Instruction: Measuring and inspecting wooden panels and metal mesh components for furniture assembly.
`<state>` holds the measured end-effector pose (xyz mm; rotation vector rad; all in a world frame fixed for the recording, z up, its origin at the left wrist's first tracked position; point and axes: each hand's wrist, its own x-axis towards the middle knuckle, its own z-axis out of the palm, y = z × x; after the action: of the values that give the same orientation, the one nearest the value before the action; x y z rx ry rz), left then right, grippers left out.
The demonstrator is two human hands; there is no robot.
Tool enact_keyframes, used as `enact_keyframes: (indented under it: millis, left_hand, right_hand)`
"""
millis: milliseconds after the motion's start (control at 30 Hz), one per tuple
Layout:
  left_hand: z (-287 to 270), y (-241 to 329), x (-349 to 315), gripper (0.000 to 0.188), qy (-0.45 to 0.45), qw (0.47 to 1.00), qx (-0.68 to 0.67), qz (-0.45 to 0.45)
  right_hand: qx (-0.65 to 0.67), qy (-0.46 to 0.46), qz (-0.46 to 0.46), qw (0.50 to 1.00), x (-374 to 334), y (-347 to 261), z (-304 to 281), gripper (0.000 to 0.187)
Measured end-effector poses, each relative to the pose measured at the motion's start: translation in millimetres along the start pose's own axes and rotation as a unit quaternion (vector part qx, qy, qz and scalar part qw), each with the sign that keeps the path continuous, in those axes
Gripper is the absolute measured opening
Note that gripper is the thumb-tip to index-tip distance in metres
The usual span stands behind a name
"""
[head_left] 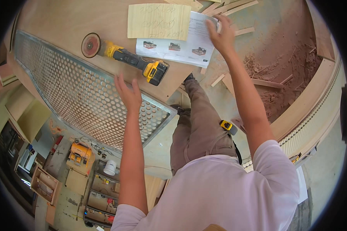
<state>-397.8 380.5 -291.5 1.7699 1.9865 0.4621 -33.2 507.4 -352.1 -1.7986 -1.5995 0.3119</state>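
My left hand (128, 94) is held with its fingers spread, holding nothing. It hovers by the upper edge of a metal panel full of round holes (73, 77), just left of the battery end of a yellow and black cordless angle grinder (129, 57). The grinder lies on a wooden board (65, 23), its round reddish disc toward the left. My right hand (221, 36), open with its fingers apart, is at the right edge of some printed sheets (173, 52); whether it touches them I cannot tell. A thin piece of wood with handwriting (158, 23) covers part of the sheets.
Loose wood strips (239, 7) and reddish sawdust (281, 65) lie to the right, beside a curved wooden piece (308, 100). A yellow tape measure (228, 127) is at my hip. At lower left are a yellow machine (80, 154), a white bucket (110, 167) and a shelf rack (100, 200).
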Motion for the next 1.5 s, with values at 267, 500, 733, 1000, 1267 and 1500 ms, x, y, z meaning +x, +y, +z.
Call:
enact_keyframes:
  millis: [267, 500, 733, 1000, 1267, 1500]
  left_hand:
    - [26, -59, -132, 0.102, -0.153, 0.952, 0.054, -0.258]
    - [17, -69, -118, 0.117, -0.295, 0.908, -0.005, -0.298]
    - [13, -73, -116, 0.123, -0.332, 0.887, -0.039, -0.318]
    - [8, -76, -116, 0.117, -0.340, 0.885, -0.071, -0.311]
    - [3, -88, -119, 0.113, -0.353, 0.877, -0.097, -0.312]
    - [-7, -92, -109, 0.116, -0.381, 0.863, -0.108, -0.312]
  right_hand:
    - [-0.075, -0.513, 0.233, 0.823, -176, 64, -73, 0.048]
    - [0.029, -0.636, 0.161, 0.754, -230, -22, -69, 0.049]
    - [0.136, -0.631, 0.125, 0.754, -246, -103, -34, 0.052]
    - [0.104, -0.681, 0.101, 0.718, -267, -108, -22, 0.047]
    - [0.063, -0.603, 0.205, 0.768, -265, -43, -75, 0.046]
    - [0.057, -0.467, 0.409, 0.782, -305, -5, -116, 0.060]
